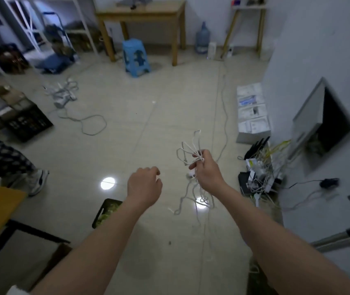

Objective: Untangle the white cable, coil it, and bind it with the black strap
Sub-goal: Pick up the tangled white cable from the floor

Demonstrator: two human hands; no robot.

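My right hand grips a tangled white cable in mid air above the tiled floor. Several loops stick out above my fingers, and loose strands hang below the hand down to the floor. My left hand hovers to the left of the cable, a short gap away, fingers loosely curled and holding nothing. I see no black strap in this view.
A blue stool and a wooden table stand at the back. Other cables lie on the floor at the left. White boxes and a wired router cluster sit by the right wall. A person's leg and shoe are at the left.
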